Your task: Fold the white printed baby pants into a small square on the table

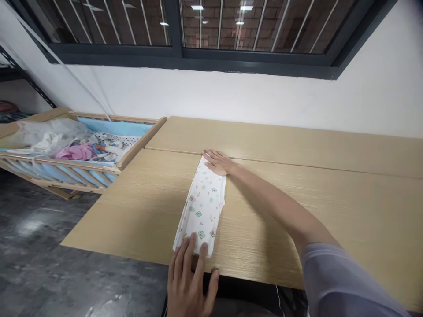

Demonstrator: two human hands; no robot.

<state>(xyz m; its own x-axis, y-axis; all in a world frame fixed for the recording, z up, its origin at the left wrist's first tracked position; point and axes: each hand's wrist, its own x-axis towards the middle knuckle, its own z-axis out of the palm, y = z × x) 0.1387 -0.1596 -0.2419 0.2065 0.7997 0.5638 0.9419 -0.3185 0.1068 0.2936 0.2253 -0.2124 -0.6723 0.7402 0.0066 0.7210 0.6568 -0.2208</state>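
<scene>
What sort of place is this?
Likely a nursery or baby-care room: a wooden crib holding baby clothes, and a printed baby garment folded on a light-wood table.

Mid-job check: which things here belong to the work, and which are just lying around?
In use: folded white printed baby garment, left hand, right hand, wooden tabletop.
Lying about: wooden crib, clothes inside it.

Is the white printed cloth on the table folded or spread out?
Folded: the cloth lies in a long narrow strip, with the right hand flat on its far end and the left hand touching its near end.
</scene>
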